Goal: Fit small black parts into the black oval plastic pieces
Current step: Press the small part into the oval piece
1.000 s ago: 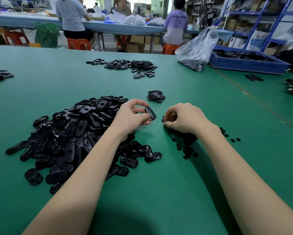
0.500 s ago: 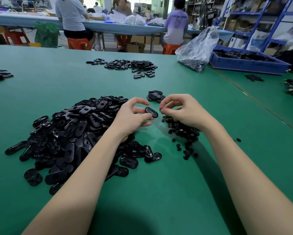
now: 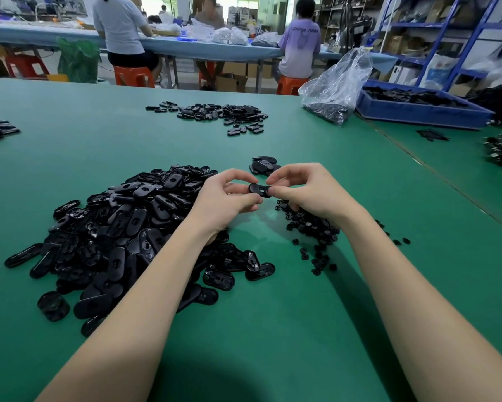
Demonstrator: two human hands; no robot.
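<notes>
The right hand (image 3: 310,190) has lifted off the scatter of small black plastic parts (image 3: 313,230) and closed in on the left hand (image 3: 226,198). Both now meet at one black oval plastic piece (image 3: 257,189), held above the green table mat (image 3: 273,329). The left hand pinches the oval's left end; the right fingertips (image 3: 274,190) pinch at its right end, where the small part is presumably being seated, though it is hidden. Insertion appears under way. The large heap of black oval pieces (image 3: 122,227) lies just left; a small stack of ovals (image 3: 262,165) sits just beyond. Bare mat lies toward the near edge.
</notes>
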